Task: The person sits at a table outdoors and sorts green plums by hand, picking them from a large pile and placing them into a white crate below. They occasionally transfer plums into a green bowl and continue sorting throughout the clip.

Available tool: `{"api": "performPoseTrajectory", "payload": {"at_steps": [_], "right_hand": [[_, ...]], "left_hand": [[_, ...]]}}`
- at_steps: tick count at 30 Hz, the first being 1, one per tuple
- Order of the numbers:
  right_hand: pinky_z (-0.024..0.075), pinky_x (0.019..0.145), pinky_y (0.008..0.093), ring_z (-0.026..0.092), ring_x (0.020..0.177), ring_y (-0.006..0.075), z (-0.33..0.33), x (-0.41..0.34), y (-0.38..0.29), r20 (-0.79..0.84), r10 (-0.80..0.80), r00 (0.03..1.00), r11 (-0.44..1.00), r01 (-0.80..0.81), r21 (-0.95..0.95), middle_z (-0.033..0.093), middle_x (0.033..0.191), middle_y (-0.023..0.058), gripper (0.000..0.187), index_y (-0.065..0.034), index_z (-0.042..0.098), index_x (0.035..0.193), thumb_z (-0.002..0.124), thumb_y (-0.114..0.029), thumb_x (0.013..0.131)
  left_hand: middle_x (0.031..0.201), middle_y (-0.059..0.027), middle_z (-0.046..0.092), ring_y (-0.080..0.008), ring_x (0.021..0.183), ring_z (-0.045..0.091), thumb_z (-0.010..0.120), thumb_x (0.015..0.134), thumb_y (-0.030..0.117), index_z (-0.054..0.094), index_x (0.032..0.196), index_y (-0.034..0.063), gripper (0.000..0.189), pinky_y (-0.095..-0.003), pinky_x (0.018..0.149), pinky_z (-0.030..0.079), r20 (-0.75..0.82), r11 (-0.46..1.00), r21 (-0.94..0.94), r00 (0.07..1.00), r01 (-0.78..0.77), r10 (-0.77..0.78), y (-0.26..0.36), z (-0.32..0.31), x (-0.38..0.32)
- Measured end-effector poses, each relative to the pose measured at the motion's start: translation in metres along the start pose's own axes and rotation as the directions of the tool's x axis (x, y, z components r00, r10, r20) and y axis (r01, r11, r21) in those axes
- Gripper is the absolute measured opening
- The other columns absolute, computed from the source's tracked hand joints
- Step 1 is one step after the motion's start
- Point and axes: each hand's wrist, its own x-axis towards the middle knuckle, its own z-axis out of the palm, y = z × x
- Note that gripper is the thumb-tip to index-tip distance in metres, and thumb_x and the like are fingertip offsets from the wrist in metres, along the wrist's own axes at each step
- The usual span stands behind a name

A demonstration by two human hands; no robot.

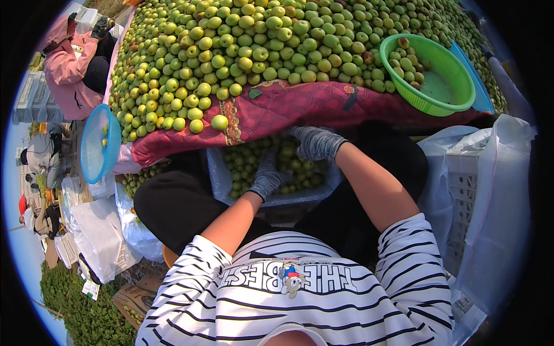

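Between my knees stands a crate lined with clear plastic, filled with small green fruit like jujubes. My left hand, in a grey knitted glove, reaches into it with the fingers on the fruit. At the crate's far right side is my right hand, gloved alike, its fingertips in shadow at the fruit; whether either hand grips a fruit cannot be told. Beyond both, a big heap of the same green fruit lies behind a red patterned cloth, whose edge overhangs the crate.
A green plastic basket with some fruit rests on the heap's right edge. A blue basket is at the left. White crates in plastic stand at my right. A person in pink sits at the upper left; others are farther off.
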Motion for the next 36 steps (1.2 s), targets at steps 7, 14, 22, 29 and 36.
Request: {"api": "performPoseTrajectory", "payload": {"at_steps": [7,14,22,29,36], "right_hand": [[0.0541,0.073,0.0255,0.062,0.085,0.0099,-0.055,-0.028,-0.010,-0.140,-0.140,0.980,0.874,0.189,0.447,0.067,0.097,0.0018,0.030,-0.0103,0.062,0.121,0.062,-0.013,0.091],[0.0556,0.075,0.0249,0.063,0.085,0.0100,-0.061,-0.031,-0.009,-0.266,-0.199,0.943,0.738,0.322,0.593,0.066,0.098,0.0034,0.033,-0.0081,0.058,0.125,0.060,-0.016,0.093],[0.0552,0.072,0.0254,0.061,0.078,0.0088,-0.065,-0.027,-0.015,-0.344,-0.211,0.915,0.738,0.379,0.558,0.065,0.089,0.0030,0.031,-0.0036,0.060,0.120,0.062,-0.017,0.092],[0.0522,0.081,0.0267,0.061,0.086,0.0122,-0.058,-0.014,-0.023,-0.385,-0.226,0.895,0.821,0.388,0.419,0.064,0.093,0.0038,0.026,-0.0055,0.064,0.112,0.064,-0.013,0.088],[0.0513,0.085,0.0298,0.062,0.087,0.0161,-0.057,-0.005,-0.026,-0.378,-0.278,0.883,0.891,0.384,0.241,0.065,0.092,0.0071,0.028,-0.0063,0.063,0.114,0.064,-0.014,0.087]], "left_hand": [[0.147,-0.0244,0.036,-0.0358,0.133,0.041,0.076,0.070,0.048,0.026,0.149,0.0045,0.103,-0.0426,0.109,0.036,0.145,0.960,0.275,0.986,0.043,-0.086,-0.045,0.034,0.028],[0.144,-0.0246,0.040,-0.0363,0.130,0.044,0.069,0.079,0.030,0.025,0.150,0.0068,0.087,-0.0425,0.109,0.036,0.329,0.937,0.295,0.940,-0.188,0.085,0.017,0.048,0.029],[0.112,-0.0187,0.064,-0.0349,0.100,0.063,0.068,0.082,0.020,0.060,0.119,0.0062,0.040,-0.0403,0.091,0.050,0.512,0.858,0.349,0.843,-0.378,0.164,0.033,-0.045,-0.017],[0.105,-0.0169,0.058,-0.0342,0.093,0.060,0.071,0.081,0.015,0.057,0.122,0.0093,0.043,-0.0415,0.081,0.053,-0.598,0.942,0.337,0.774,0.007,0.208,0.024,-0.183,-0.012],[0.125,-0.0091,0.058,-0.0211,0.106,0.063,0.070,0.081,0.002,0.051,0.126,0.0116,0.050,-0.0327,0.089,0.054,-0.205,0.570,-0.789,0.973,-0.229,0.107,0.015,-0.177,-0.016]]}}
